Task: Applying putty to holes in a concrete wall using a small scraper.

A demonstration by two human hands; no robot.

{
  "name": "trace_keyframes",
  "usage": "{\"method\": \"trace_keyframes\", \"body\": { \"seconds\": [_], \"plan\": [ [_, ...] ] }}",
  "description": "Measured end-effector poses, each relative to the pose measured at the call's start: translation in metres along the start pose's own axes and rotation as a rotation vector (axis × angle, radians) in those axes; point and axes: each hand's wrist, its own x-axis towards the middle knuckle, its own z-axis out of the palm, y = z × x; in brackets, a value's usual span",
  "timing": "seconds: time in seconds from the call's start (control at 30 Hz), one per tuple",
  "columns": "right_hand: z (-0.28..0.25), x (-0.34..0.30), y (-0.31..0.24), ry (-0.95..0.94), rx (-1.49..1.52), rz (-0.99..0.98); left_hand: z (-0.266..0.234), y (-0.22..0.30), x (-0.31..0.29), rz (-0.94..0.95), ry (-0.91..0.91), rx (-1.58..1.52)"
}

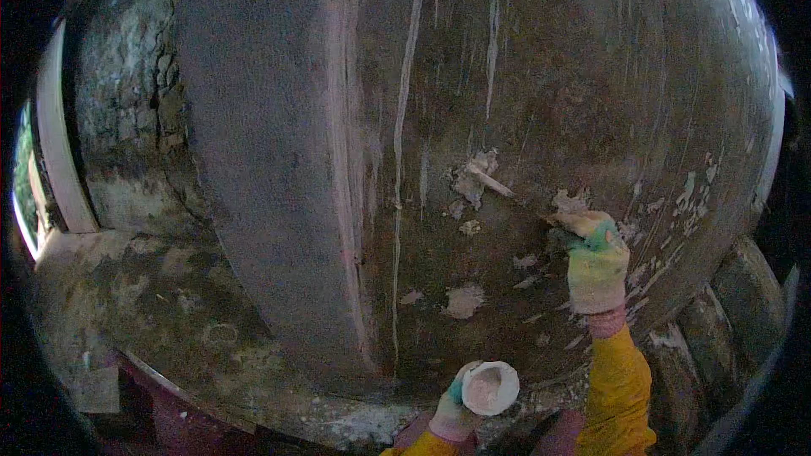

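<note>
My right hand [598, 241], in a pale glove tinted green and yellow, is closed around a narrow putty knife [495, 184]. Its pale end meets a rough grey-white patch of paste [473, 179] on the dark curved wall [541, 59]. Low in front of me my left hand [453, 414], also gloved, grips a small white bowl [504, 389]. The bowl is tilted so its inside shows, with pinkish-white paste in it. The left fingers are partly hidden behind the bowl.
More pale patches [465, 301] and white drip streaks [408, 76] mark the wall. A cracked round column [127, 110] stands at the left above a stained ledge [203, 338]. Thick rounded shapes [705, 329] lie at the lower right.
</note>
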Motion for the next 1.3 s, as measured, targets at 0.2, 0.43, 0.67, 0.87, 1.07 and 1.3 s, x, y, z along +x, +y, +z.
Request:
{"method": "trace_keyframes", "body": {
  "seconds": [0.2,0.43,0.67,0.87,1.07,1.3],
  "plan": [
    [0.011,-0.004,-0.004,0.051,-0.891,-0.285,0.016,0.003,-0.006,0.05,-0.03,0.047],
    [0.009,-0.008,-0.004,0.045,-1.12,-0.367,0.027,0.006,-0.012,0.072,0.029,0.102],
    [0.014,-0.008,0.0,0.202,-0.489,-0.121,0.017,0.006,-0.006,0.021,-0.037,-0.023],
    [0.014,-0.009,-0.007,0.062,-1.183,-0.427,0.014,0.004,-0.006,0.051,0.107,0.122],
    [0.013,-0.018,0.002,0.08,-0.908,-0.279,0.002,0.002,-0.003,0.075,-0.138,0.026],
    [0.019,-0.024,0.016,0.241,-0.798,-0.329,0.0,0.002,-0.002,0.041,0.008,0.063]
  ]
}}
